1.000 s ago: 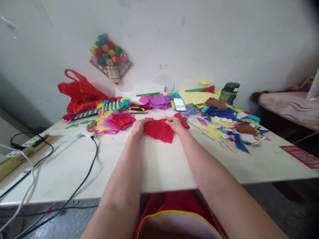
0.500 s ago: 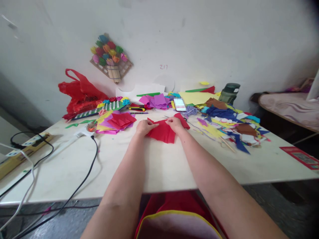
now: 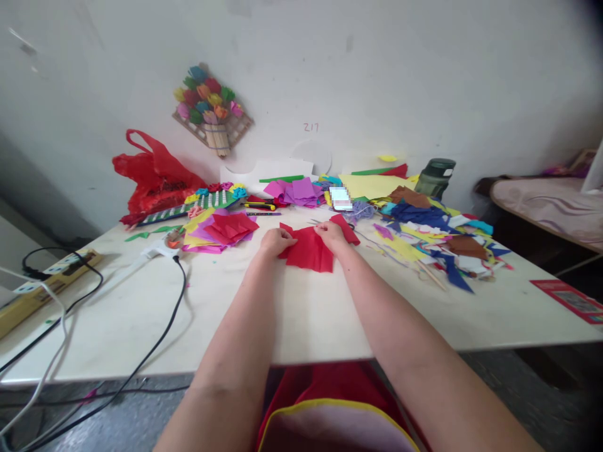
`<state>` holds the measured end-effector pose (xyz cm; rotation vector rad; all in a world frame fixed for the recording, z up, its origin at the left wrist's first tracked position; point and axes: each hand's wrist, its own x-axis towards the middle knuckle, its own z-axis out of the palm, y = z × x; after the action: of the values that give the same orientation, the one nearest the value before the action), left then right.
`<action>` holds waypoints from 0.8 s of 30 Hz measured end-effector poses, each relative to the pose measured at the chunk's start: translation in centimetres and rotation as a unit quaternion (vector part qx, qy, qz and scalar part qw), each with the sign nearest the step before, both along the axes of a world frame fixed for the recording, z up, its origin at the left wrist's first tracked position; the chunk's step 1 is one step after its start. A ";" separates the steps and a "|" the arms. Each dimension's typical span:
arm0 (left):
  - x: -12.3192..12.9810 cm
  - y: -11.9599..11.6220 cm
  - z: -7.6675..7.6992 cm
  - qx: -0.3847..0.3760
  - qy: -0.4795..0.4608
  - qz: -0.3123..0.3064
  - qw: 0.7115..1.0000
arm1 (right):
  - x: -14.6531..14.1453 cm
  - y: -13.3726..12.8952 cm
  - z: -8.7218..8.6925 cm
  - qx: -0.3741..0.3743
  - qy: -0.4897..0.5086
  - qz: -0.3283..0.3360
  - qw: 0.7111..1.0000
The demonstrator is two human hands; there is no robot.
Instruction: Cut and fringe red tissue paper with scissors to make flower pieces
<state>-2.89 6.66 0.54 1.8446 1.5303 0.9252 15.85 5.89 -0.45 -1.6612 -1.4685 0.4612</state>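
A sheet of red crepe paper [image 3: 309,252] is held low over the white table [image 3: 320,320], its lower edge hanging toward me. My left hand [image 3: 277,242] pinches red paper at the left side, where a second red edge shows beside the main sheet. Whether this is a separate layer I cannot tell. Thumb and fingertips of my right hand [image 3: 330,236] are closed on the sheet's upper right edge. Behind that hand lies another red piece [image 3: 346,230], with scissors [image 3: 315,221] partly hidden by the hand and paper.
Left of my hands lies a pile of red, purple and yellow paper [image 3: 221,231]. Coloured scraps [image 3: 438,232] cover the right side, near a green bottle [image 3: 434,178]. A red plastic bag [image 3: 157,172], power strip [image 3: 51,285] and black cable [image 3: 176,307] occupy the left.
The main red sheet has shifted slightly right against my left hand, and a separate red edge now shows at its left. Both hands keep their pinch in nearly the same place.
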 end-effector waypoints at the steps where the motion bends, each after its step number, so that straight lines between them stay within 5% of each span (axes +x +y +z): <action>1: -0.1 0.1 -0.1 0.003 -0.007 0.007 1.000 | 0.0 -0.1 0.2 -0.007 -0.008 -0.007 1.000; 7: -0.4 0.5 -0.2 0.020 -0.041 0.055 0.997 | -0.4 -0.7 1.5 -0.053 -0.079 -0.039 0.995; 19: -0.6 0.6 -0.4 0.033 -0.094 0.091 0.991 | -0.9 -1.4 1.3 -0.056 -0.195 -0.095 0.975; 24: -0.5 0.5 -0.6 0.024 -0.119 0.093 0.988 | -0.9 -1.4 1.6 0.007 -0.172 -0.073 0.982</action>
<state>-3.41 7.13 -0.04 1.5768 1.5595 1.2312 14.97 4.44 1.18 -1.8894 -1.5720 0.0828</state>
